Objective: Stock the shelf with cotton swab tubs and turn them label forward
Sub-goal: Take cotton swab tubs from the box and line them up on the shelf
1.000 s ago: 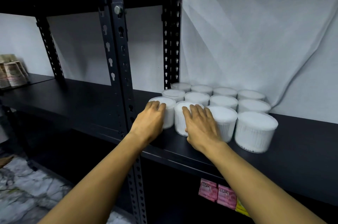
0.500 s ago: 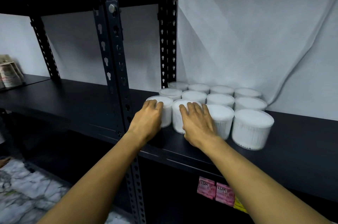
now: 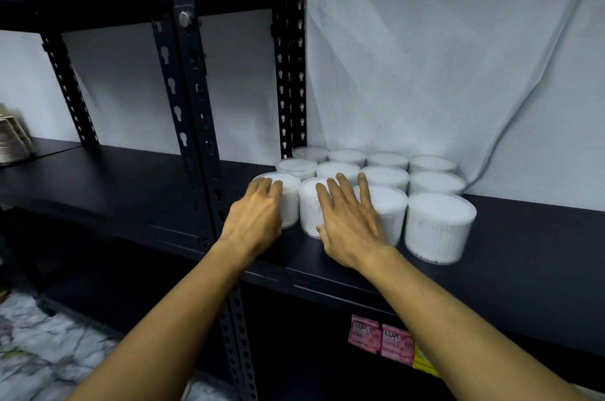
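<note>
I have both of my hands up on the black metal shelf board [image 3: 510, 237], working at the front row of clear round plastic tubs packed with white cotton swabs [image 3: 438, 223]. My left hand [image 3: 253, 220] rests against the leftmost front tub [image 3: 289, 200], fingers laid fairly straight over its near side and top edge, not curled round it. My right hand [image 3: 350, 227] lies flat with fingers spread and straight, covering the second front tub [image 3: 309, 207] and reaching onto the third front tub [image 3: 389, 207] beside it. The tubs stand upright in three rows of four, packed close, just right of the black perforated steel upright [image 3: 193, 125] and in front of the white draped cloth backdrop [image 3: 442, 56]. I cannot make out any label on them. Pink soap sachets [image 3: 381, 338] hang below the shelf edge.
</note>
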